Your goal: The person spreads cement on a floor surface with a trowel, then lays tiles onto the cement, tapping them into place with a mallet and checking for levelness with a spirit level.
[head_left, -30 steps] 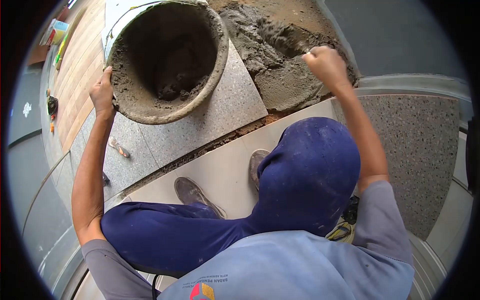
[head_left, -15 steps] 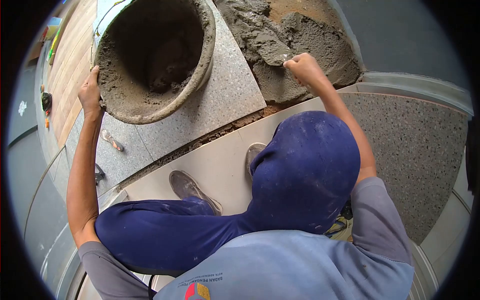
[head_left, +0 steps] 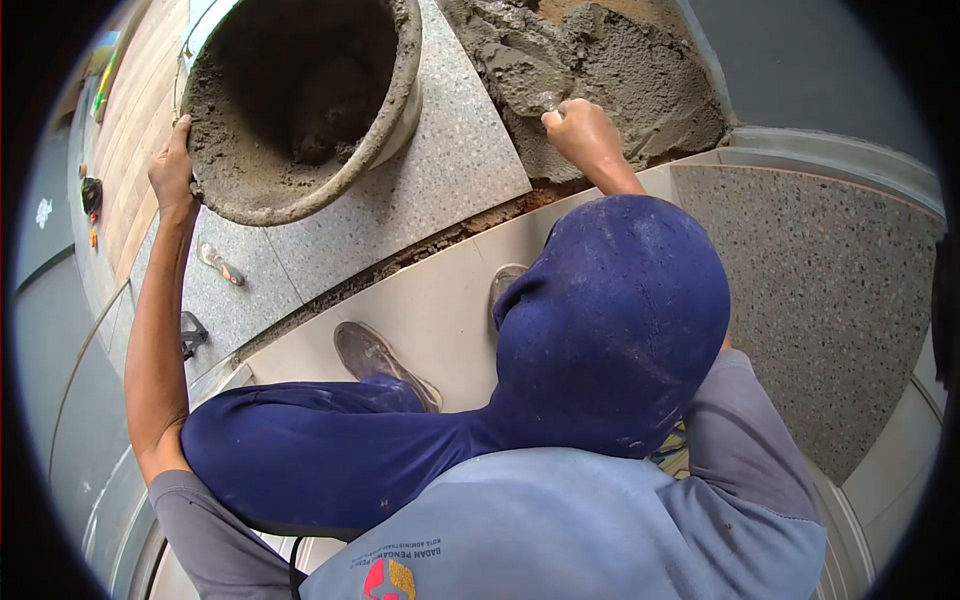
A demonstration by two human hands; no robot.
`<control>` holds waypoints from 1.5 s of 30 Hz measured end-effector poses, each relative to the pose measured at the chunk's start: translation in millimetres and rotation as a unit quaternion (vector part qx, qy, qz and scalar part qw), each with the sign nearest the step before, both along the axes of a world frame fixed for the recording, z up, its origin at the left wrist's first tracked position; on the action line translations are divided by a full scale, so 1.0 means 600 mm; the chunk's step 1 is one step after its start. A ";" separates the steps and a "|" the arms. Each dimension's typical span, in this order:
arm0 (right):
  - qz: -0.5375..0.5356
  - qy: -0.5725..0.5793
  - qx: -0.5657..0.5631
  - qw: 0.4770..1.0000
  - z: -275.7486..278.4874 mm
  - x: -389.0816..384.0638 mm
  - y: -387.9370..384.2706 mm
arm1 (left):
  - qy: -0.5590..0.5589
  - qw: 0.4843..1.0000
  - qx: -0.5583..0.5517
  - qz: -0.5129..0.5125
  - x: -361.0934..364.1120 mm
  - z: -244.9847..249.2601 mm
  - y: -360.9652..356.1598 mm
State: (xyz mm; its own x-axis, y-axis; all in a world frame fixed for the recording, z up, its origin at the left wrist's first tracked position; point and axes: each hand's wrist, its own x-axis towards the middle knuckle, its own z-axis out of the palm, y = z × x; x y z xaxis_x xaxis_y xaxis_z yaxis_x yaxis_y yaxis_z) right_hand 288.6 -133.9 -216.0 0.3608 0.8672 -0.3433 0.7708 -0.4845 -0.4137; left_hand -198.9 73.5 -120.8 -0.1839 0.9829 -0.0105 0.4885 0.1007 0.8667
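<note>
My left hand (head_left: pixel 173 172) is closed on the left rim of a large mortar-crusted bucket (head_left: pixel 402 95). The bucket is tipped so its dark mouth faces me, with some wet mortar inside. My right hand (head_left: pixel 587 135) is wrapped around the handle of a trowel (head_left: pixel 527 82). Grey mortar coats the trowel's blade, so its outline is hard to make out. Under and around it lies a bed of wet mortar (head_left: pixel 655 75), roughly spread, with bare brown soil (head_left: pixel 600 10) at its far side.
Speckled grey tiles (head_left: pixel 455 150) lie under the bucket, and a small hand tool (head_left: pixel 220 264) rests on them. A mortar-filled gap (head_left: pixel 400 258) separates these from the pale step (head_left: pixel 430 300) under my shoes. A larger speckled slab (head_left: pixel 800 270) is at right.
My right hand and the trowel have moved left and slightly toward the bucket across the mortar. My left hand stays on the bucket rim; the whole view has shifted a little.
</note>
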 end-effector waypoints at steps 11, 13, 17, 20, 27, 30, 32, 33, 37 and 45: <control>-0.009 -0.009 -0.026 1.000 0.008 0.035 -0.046 | -0.007 1.000 0.000 0.012 0.006 0.005 -0.007; 0.010 -0.044 -0.001 0.999 0.012 0.040 -0.047 | 0.005 1.000 0.001 0.008 0.007 0.006 -0.006; 0.005 -0.030 0.046 0.998 0.030 0.039 -0.070 | 0.007 1.000 -0.002 0.015 0.010 0.008 -0.008; 0.027 -0.037 0.050 0.998 0.012 0.026 -0.074 | 0.008 1.000 -0.002 0.005 0.007 0.006 -0.005; 0.075 -0.056 0.064 0.994 -0.017 0.013 -0.026 | 0.050 0.998 0.025 -0.031 0.013 0.016 -0.015; 0.092 -0.080 0.083 0.989 -0.028 0.034 0.003 | 0.024 0.999 -0.001 -0.022 0.008 0.012 -0.011; 0.094 -0.085 0.087 0.988 -0.024 0.047 0.028 | -0.005 1.000 0.002 -0.011 0.009 0.007 -0.010; 0.091 -0.081 0.082 0.989 -0.023 0.053 0.041 | -0.012 1.000 0.005 -0.007 0.010 0.008 -0.011; 0.077 -0.094 0.083 0.989 -0.029 0.094 0.092 | 0.003 1.000 0.023 -0.010 0.008 0.007 -0.010; 0.004 -0.132 0.032 0.991 -0.023 0.185 0.168 | -0.016 1.000 0.015 0.012 0.016 0.008 -0.015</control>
